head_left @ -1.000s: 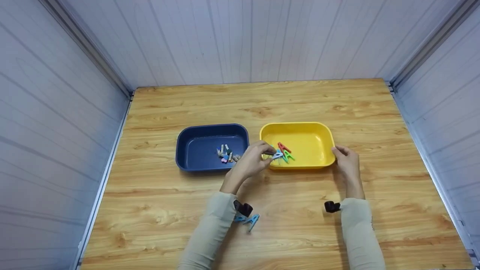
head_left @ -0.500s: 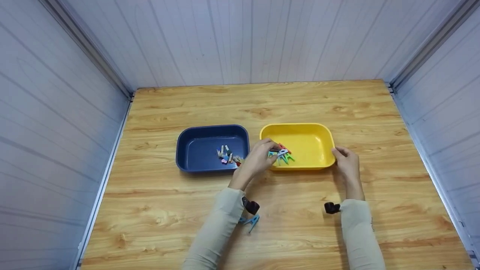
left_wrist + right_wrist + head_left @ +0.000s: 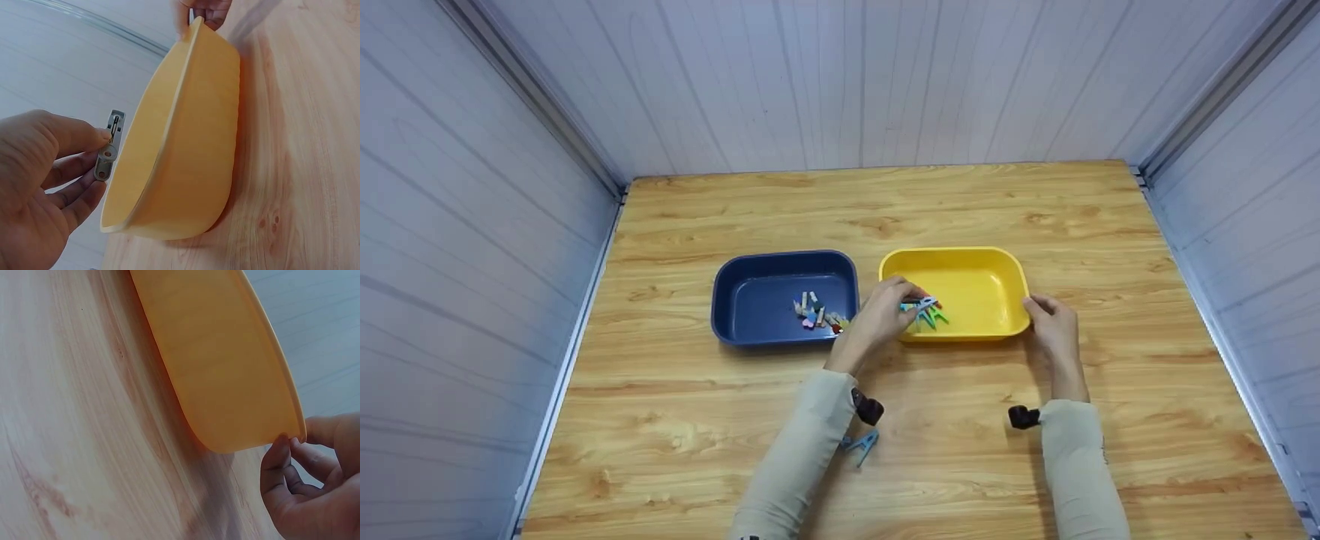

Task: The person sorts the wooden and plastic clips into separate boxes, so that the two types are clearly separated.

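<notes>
My left hand is over the left end of the yellow bin. Between thumb and fingertips it pinches a pale grey-blue clothespin, held just beside the rim in the left wrist view. Below the hand, red, green and blue clothespins lie in the bin, partly hidden by the fingers. With thumb and fingers, my right hand pinches the bin's right rim; the right wrist view shows this grip at the corner.
A dark blue bin stands left of the yellow one, with several small decorated wooden clips at its right side. A light blue clothespin lies on the wooden table beside my left sleeve, another mostly hidden. Panelled walls enclose the back and sides.
My left hand has shifted slightly right, further over the yellow bin, with the clothespin still between its fingers. The right hand stays at the rim.
</notes>
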Action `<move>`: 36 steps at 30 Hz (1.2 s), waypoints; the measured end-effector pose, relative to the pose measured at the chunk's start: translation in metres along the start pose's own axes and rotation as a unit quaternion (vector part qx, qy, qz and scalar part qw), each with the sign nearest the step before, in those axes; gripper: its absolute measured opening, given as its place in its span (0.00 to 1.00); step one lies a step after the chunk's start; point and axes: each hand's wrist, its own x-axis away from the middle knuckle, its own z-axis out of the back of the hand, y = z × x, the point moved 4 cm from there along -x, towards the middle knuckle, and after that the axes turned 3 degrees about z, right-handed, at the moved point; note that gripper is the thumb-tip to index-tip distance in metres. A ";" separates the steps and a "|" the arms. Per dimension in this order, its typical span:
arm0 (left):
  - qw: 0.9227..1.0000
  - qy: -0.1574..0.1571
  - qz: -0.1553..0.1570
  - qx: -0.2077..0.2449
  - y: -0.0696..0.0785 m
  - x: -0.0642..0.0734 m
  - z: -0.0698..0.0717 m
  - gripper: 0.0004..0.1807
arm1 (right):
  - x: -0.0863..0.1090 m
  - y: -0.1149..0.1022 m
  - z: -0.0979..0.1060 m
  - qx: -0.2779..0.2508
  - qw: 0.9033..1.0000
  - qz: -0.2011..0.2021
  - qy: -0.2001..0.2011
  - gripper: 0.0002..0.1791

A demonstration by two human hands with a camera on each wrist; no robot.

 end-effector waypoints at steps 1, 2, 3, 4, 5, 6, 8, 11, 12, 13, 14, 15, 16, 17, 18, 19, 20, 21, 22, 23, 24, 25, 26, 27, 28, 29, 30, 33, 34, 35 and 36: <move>1.000 0.003 -0.003 -0.005 0.000 -0.001 0.000 0.11 | 0.000 0.000 0.000 0.001 1.000 0.001 0.000 0.26; 1.000 0.006 -0.005 -0.009 0.000 -0.001 0.000 0.11 | 0.000 0.000 0.000 -0.001 1.000 0.001 0.001 0.26; 1.000 0.008 -0.006 -0.014 0.000 -0.002 -0.001 0.11 | 0.000 0.000 0.000 -0.002 1.000 0.002 0.001 0.26; 1.000 0.009 -0.008 -0.016 0.001 -0.002 -0.001 0.11 | 0.000 0.000 -0.001 -0.003 1.000 0.001 0.002 0.25; 1.000 0.009 -0.009 -0.017 0.001 -0.003 -0.001 0.11 | 0.000 0.000 -0.001 -0.004 1.000 0.000 0.002 0.26; 1.000 0.009 -0.009 -0.017 0.001 -0.003 -0.001 0.11 | 0.000 -0.001 -0.001 -0.005 1.000 0.000 0.002 0.26; 1.000 0.005 -0.005 -0.018 0.001 -0.004 -0.001 0.11 | 0.000 0.000 -0.001 -0.008 1.000 -0.003 0.002 0.26; 1.000 0.001 0.003 -0.017 0.001 -0.004 -0.002 0.12 | -0.001 0.001 -0.001 -0.008 1.000 -0.005 0.004 0.26; 1.000 0.000 0.005 -0.020 0.001 -0.005 -0.002 0.12 | -0.001 0.001 -0.001 -0.007 1.000 -0.005 0.005 0.26; 1.000 0.000 0.006 -0.023 0.001 -0.005 -0.002 0.12 | -0.001 0.001 -0.001 -0.006 1.000 -0.005 0.006 0.26; 1.000 -0.001 0.009 -0.024 0.001 -0.006 -0.003 0.12 | -0.001 0.001 -0.001 -0.005 1.000 -0.005 0.007 0.26; 1.000 -0.002 0.010 -0.027 0.000 -0.006 -0.003 0.12 | -0.002 0.001 -0.002 -0.005 1.000 -0.005 0.008 0.26; 1.000 -0.002 0.010 -0.029 0.000 -0.007 -0.003 0.12 | -0.002 0.001 -0.002 -0.005 1.000 -0.006 0.008 0.26; 1.000 -0.002 0.012 -0.029 0.000 -0.007 -0.004 0.12 | -0.002 0.002 -0.002 -0.006 1.000 -0.005 0.009 0.25; 1.000 -0.002 0.014 -0.026 -0.001 -0.008 -0.005 0.12 | -0.002 0.002 -0.002 -0.007 1.000 -0.004 0.010 0.25; 1.000 -0.002 0.017 -0.022 -0.002 -0.008 -0.005 0.13 | -0.002 0.002 -0.002 -0.009 1.000 -0.004 0.010 0.25; 1.000 0.000 0.019 -0.018 -0.002 -0.008 -0.006 0.14 | -0.002 0.002 -0.002 -0.011 1.000 -0.004 0.011 0.25; 1.000 0.002 0.021 -0.014 -0.003 -0.009 -0.006 0.14 | -0.002 0.002 -0.002 -0.013 1.000 -0.003 0.012 0.25; 1.000 0.006 0.020 -0.011 -0.004 -0.009 -0.006 0.15 | -0.001 0.002 -0.002 -0.014 1.000 -0.004 0.010 0.25; 1.000 0.010 0.020 -0.009 -0.005 -0.009 -0.007 0.16 | -0.001 0.002 -0.002 -0.015 1.000 -0.005 0.008 0.25; 1.000 0.013 0.019 -0.004 -0.006 -0.009 -0.007 0.16 | 0.000 0.002 -0.002 -0.017 1.000 -0.008 0.006 0.25; 1.000 0.016 0.018 -0.002 -0.006 -0.009 -0.007 0.16 | 0.000 0.002 -0.002 -0.018 1.000 -0.011 0.004 0.25; 1.000 0.020 0.014 -0.003 -0.007 -0.008 -0.007 0.16 | 0.000 0.002 -0.002 -0.016 1.000 -0.012 0.002 0.26; 1.000 0.021 0.011 -0.001 -0.008 -0.008 -0.007 0.15 | 0.000 0.002 -0.002 -0.014 1.000 -0.012 0.000 0.26; 1.000 0.022 0.009 0.000 -0.008 -0.008 -0.007 0.15 | 0.001 0.002 -0.002 -0.012 1.000 -0.013 -0.002 0.26; 1.000 0.021 0.008 0.002 -0.008 -0.008 -0.007 0.15 | 0.001 0.001 -0.002 -0.010 1.000 -0.012 -0.001 0.26; 1.000 0.021 0.008 0.003 -0.008 -0.007 -0.007 0.14 | 0.001 0.001 -0.002 -0.009 1.000 -0.012 -0.001 0.26; 1.000 0.018 0.008 0.004 -0.007 -0.006 -0.006 0.14 | 0.000 0.001 -0.001 -0.006 1.000 -0.007 0.000 0.26; 1.000 0.018 0.008 0.002 -0.007 -0.006 -0.006 0.14 | 0.000 0.000 -0.001 -0.006 1.000 -0.007 0.000 0.27; 1.000 0.018 0.006 0.002 -0.006 -0.005 -0.005 0.14 | 0.000 0.000 -0.001 -0.006 1.000 -0.006 0.000 0.26; 1.000 0.016 0.005 0.002 -0.006 -0.004 -0.005 0.14 | 0.000 0.001 -0.001 -0.003 1.000 -0.006 0.001 0.26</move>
